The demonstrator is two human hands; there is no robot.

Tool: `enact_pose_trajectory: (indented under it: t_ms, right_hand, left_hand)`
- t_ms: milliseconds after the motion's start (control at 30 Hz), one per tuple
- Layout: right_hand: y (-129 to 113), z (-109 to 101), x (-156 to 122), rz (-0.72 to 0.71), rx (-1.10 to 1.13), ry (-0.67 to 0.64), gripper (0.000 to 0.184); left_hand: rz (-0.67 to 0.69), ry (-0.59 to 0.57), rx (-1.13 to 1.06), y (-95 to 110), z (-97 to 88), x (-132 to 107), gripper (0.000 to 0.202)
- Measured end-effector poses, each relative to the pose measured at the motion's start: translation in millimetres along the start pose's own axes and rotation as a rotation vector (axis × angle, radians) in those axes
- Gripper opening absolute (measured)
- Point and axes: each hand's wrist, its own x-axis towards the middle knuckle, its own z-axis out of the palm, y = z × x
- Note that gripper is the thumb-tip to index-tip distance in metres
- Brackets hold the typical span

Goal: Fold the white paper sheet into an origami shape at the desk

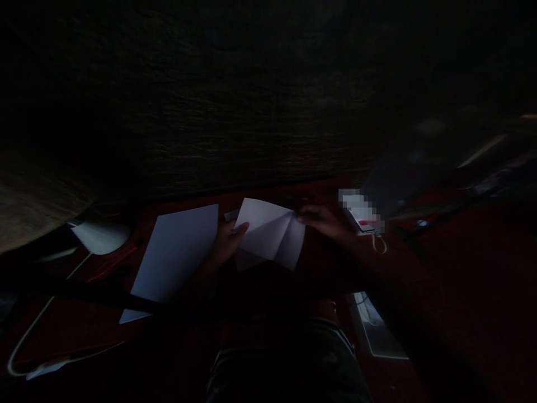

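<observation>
White creased paper (pixel 268 229) stretches left to right between the hands over the worktop (pixel 142 235); left fingers (pixel 242 228) pinch its left edge, right fingers (pixel 308 211) its far right corner.

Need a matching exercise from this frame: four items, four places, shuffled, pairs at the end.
Items
1. Creased paper
2. Uncreased paper
3. Cone-shaped object
4. Pixelated device

Places
A. Right of the right hand, beside a pale cable loop
B. Farthest left of the four
C. Directly left of the left hand
D. Between the two hands, held by both

Pairs: 1-D, 2-C, 3-B, 4-A
</observation>
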Motion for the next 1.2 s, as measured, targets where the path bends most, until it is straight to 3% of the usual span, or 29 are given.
enact_pose_trajectory:
  t_ms: [167,400,467,633,800,867,967,1033,1133,1200]
  right_hand:
    - [11,4,9,-0.014,0.043,0.242,0.047]
    - [-1,6,2,0.047,0.339,0.416,0.048]
    - [-8,8,-3,0.082,0.447,0.364,0.05]
    - [-16,11,-6,0.188,0.542,0.152,0.047]
    - [-10,2,-3,0.209,0.47,0.306,0.042]
    - [-10,-2,-3,0.209,0.423,0.277,0.04]
    - [-12,-3,-4,0.197,0.399,0.095,0.037]
    - [-13,-1,-4,0.188,0.404,-0.059,0.037]
    - [-12,2,-4,0.176,0.382,-0.214,0.039]
    - [-9,3,-3,0.151,0.357,-0.237,0.041]
  left_hand:
    - [-0.177,0.023,-0.294,0,3.1,0,0.058]
    - [-0.347,-0.16,-0.654,9,4.5,-4,0.053]
    - [-0.346,-0.196,-0.692,8,5.9,-4,0.048]
    - [-0.265,-0.148,-0.783,3,7.7,-1,0.043]
    - [-0.275,-0.39,-0.719,3,2.7,0,0.043]
    - [-0.23,-0.361,-0.784,4,-0.2,1,0.048]
    - [-0.193,-0.282,-0.834,6,-4.5,3,0.061]
    - [-0.201,-0.309,-0.782,6,-6.4,2,0.067]
    - [-0.205,-0.289,-0.581,7,-4.7,-1,0.061]
    - [-0.178,-0.232,-0.445,7,0.4,-4,0.054]
